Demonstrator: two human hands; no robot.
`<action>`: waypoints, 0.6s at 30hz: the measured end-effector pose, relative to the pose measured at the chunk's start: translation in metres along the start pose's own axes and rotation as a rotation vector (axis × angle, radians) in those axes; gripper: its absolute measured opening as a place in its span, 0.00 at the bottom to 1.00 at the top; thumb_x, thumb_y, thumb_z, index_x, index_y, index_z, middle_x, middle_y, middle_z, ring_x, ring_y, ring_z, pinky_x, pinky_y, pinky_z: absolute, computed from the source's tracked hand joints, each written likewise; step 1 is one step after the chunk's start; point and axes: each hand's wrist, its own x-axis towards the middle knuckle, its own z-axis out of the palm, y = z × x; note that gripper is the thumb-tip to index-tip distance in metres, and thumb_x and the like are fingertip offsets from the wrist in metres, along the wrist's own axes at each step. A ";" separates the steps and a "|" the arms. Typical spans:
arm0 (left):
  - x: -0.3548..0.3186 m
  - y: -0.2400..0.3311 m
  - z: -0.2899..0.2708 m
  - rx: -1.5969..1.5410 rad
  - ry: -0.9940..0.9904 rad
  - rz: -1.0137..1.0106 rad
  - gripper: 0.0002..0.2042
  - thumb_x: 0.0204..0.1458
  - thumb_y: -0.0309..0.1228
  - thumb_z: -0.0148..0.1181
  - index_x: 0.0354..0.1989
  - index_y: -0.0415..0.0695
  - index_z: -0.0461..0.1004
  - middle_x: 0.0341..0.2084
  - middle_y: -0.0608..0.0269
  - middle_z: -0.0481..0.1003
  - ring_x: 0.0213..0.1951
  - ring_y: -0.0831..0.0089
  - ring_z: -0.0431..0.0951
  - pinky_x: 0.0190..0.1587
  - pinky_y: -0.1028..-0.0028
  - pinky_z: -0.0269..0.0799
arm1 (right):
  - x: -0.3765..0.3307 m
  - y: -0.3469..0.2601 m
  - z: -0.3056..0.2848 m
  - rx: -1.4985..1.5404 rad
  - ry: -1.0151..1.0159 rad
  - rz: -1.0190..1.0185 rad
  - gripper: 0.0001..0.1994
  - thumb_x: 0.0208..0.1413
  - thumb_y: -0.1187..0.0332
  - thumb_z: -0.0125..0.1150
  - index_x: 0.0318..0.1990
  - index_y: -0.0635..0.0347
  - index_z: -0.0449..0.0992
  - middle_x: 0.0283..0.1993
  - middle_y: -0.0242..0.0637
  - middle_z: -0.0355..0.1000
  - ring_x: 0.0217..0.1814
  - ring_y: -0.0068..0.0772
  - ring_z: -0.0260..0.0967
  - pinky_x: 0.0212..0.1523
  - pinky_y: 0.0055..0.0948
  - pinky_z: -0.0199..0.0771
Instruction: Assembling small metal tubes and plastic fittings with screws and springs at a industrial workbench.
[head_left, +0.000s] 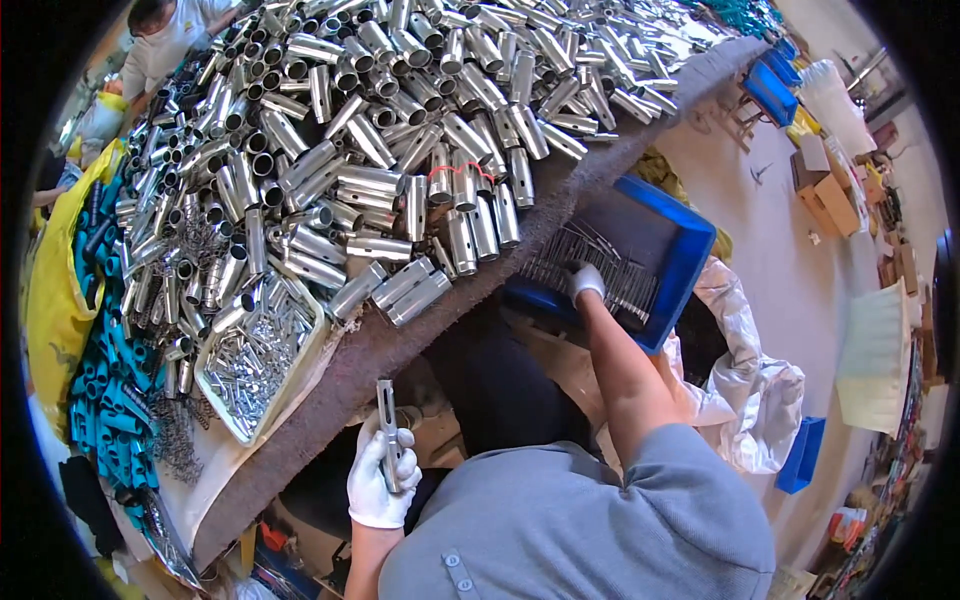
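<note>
My left hand (pixel 382 480), in a white glove, is wrapped round a slim slotted metal tube (pixel 387 408) and keeps it upright in front of my body. To the right, my right hand (pixel 588 281), also gloved, reaches down into a blue plastic crate (pixel 690 245). Rows of thin metal rods (pixel 630 290) lie side by side in that crate, and the right hand is at their upper edge. Its fingers point away from me and are mostly hidden, so whether they grip a rod does not show.
A big heap of shiny slotted metal tubes (pixel 410 220) covers the table, whose edge carries grey cloth (pixel 400 350). A white tray (pixel 245 435) holds small metal pins. Teal tubes (pixel 110 400) and springs lie at left. Another person (pixel 165 45) sits far left. Silvery plastic (pixel 765 400) lies beside the crate.
</note>
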 end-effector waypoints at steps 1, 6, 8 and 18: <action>0.000 0.000 0.000 0.011 0.004 -0.006 0.18 0.61 0.33 0.41 0.60 0.50 0.57 0.32 0.58 0.71 0.19 0.78 0.65 0.19 0.80 0.59 | 0.006 0.000 0.004 -0.001 -0.003 0.000 0.14 0.51 0.64 0.57 0.44 0.56 0.78 0.46 0.44 0.74 0.49 0.46 0.72 0.49 0.36 0.72; -0.003 -0.001 -0.001 0.029 0.051 0.020 0.18 0.60 0.33 0.42 0.59 0.49 0.57 0.32 0.58 0.71 0.19 0.78 0.65 0.19 0.81 0.60 | -0.006 -0.046 0.012 -0.335 0.033 0.150 0.14 0.57 0.66 0.44 0.40 0.56 0.79 0.45 0.46 0.74 0.47 0.49 0.73 0.44 0.44 0.74; -0.001 -0.001 -0.002 0.026 0.026 0.011 0.19 0.60 0.34 0.43 0.59 0.49 0.58 0.33 0.58 0.71 0.20 0.77 0.66 0.19 0.81 0.61 | -0.006 -0.048 0.016 -0.375 0.061 0.150 0.15 0.57 0.65 0.43 0.39 0.56 0.79 0.45 0.46 0.75 0.46 0.49 0.73 0.44 0.44 0.74; 0.003 -0.004 -0.004 0.042 0.001 -0.002 0.19 0.59 0.33 0.43 0.59 0.48 0.58 0.33 0.57 0.71 0.20 0.76 0.68 0.19 0.81 0.62 | -0.017 -0.025 0.011 0.272 0.302 -0.069 0.17 0.45 0.74 0.62 0.46 0.61 0.74 0.43 0.44 0.76 0.44 0.37 0.74 0.46 0.30 0.72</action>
